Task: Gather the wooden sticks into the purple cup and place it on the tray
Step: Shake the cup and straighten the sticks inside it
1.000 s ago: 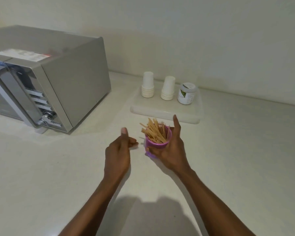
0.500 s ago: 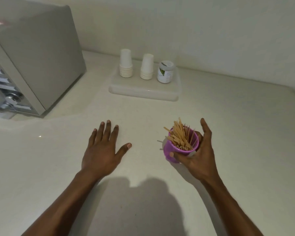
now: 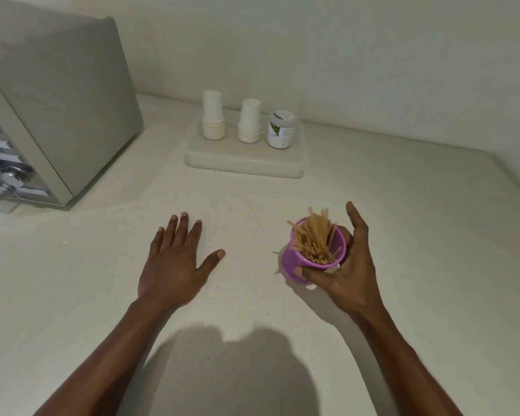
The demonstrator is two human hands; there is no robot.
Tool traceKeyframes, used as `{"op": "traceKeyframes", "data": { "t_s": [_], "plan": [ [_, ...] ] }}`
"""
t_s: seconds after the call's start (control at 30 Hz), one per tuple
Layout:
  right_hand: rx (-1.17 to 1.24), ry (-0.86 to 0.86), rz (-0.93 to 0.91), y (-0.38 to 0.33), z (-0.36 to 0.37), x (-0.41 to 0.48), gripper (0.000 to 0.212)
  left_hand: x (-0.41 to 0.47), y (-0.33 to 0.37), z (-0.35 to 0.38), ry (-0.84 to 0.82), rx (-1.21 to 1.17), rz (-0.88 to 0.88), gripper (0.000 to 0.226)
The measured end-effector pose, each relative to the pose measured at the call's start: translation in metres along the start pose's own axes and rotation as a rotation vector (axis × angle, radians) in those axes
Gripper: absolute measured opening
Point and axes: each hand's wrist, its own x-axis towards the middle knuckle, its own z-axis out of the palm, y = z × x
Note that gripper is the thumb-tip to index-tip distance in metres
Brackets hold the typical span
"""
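The right hand's fingers (image 3: 347,237) curl round the far side of the purple cup (image 3: 293,261) while the thumb presses across its near wall, so the right hand (image 3: 347,276) grasps the cup; only the forefinger stands straight, clear of the rim. The cup is tilted, mouth toward the camera and a little leftward, and the wooden sticks (image 3: 314,237) stand bunched inside it, their tips fanning above the rim. Whether its base touches the desk (image 3: 403,220) I cannot tell.

The left hand (image 3: 171,265) lies released, palm down, fingers straight and thumb splayed (nothing in it), well apart from the cup.

A second ago the two hands were close together just in front of the tray (image 3: 243,168), the left loosely closed beside the cup; now the cup sits well short of the tray and off to the right. Against half a second ago, almost nothing differs.

On the tray stand two stacks of paper cups (image 3: 213,115) and a labelled jar (image 3: 280,129). A microwave (image 3: 66,100) fills the left.
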Motion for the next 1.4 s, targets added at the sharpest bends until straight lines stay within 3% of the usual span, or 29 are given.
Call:
{"op": "traceKeyframes", "data": {
  "t_s": [0.47,0.73,1.0,1.13,1.27,1.4],
  "plan": [
    [-0.063,-0.026,0.009,0.001,-0.002,0.011,0.146,0.001,0.0,-0.002,0.019,0.015,0.002,0.098],
    [-0.071,0.083,-0.002,0.0,0.027,-0.005,0.137,0.002,0.0,0.0,0.046,0.013,0.002,0.097],
    [-0.059,0.054,0.005,-0.007,0.035,-0.003,0.142,0.002,0.0,-0.002,0.044,0.021,-0.001,0.095],
    [-0.074,0.137,-0.014,-0.008,0.038,-0.002,0.144,0.002,0.0,-0.003,0.053,0.007,0.0,0.095],
    [-0.071,0.124,0.009,-0.009,0.041,-0.001,0.157,0.002,0.001,-0.004,0.05,0.003,-0.001,0.094],
    [-0.018,0.08,0.021,-0.003,0.042,-0.002,0.153,0.002,0.001,-0.005,0.042,0.01,-0.005,0.095]
  ]
}}
